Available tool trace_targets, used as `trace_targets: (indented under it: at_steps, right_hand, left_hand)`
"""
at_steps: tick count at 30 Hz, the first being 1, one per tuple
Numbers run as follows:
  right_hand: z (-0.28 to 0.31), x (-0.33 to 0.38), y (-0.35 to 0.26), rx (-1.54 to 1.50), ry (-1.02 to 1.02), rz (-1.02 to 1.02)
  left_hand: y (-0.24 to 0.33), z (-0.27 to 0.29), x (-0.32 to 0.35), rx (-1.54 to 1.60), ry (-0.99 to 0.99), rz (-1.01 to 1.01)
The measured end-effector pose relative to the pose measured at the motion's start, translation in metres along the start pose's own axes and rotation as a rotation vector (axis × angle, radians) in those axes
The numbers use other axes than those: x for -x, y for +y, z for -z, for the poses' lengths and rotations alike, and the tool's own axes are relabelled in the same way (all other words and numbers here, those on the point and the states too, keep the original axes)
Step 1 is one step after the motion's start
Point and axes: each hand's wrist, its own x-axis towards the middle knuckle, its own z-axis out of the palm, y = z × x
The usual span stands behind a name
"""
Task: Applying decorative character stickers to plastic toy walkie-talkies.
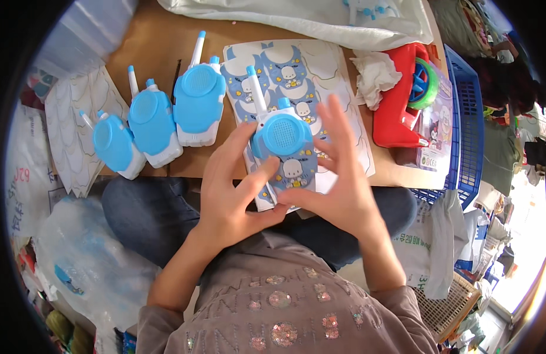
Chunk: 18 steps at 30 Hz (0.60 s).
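A toy walkie-talkie (285,134) with a light-blue round speaker, a white antenna and a puppy-print sticker (293,172) on its lower front is in front of me, above the sticker sheets (338,71). My left hand (234,189) grips its left side, the index finger lying on the sticker. The thumb of my right hand (341,189) touches the lower edge of the toy; its other fingers are spread beside the right side and slightly blurred. On the left of the table stand three plain blue-and-white walkie-talkies (199,97) without stickers on the faces I see.
At the right lie a red tape dispenser (391,97) with a green tape roll, crumpled paper (374,76) and a blue basket (466,124). White cut sheets (84,130) hang at the table's left edge. A white bag (308,20) covers the far side.
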Motion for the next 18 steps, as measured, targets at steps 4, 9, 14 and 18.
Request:
trace_targets:
  at_steps: [4, 9, 14, 18]
  right_hand:
    - [0.001, -0.006, -0.004, -0.520, -0.152, -0.256]
    - [0.005, -0.011, -0.006, -0.590, -0.098, -0.119]
    - [-0.009, 0.000, -0.009, -0.638, -0.025, -0.139]
    - [-0.015, 0.002, -0.002, -0.627, -0.044, -0.003]
  left_hand:
    - [0.005, 0.007, -0.003, -0.003, 0.066, -0.082]
    - [0.014, 0.026, -0.011, -0.097, 0.054, -0.164]
    - [0.038, 0.035, -0.028, 0.923, 0.089, 0.406]
    - [0.024, 0.051, -0.017, 0.873, -0.067, 0.527]
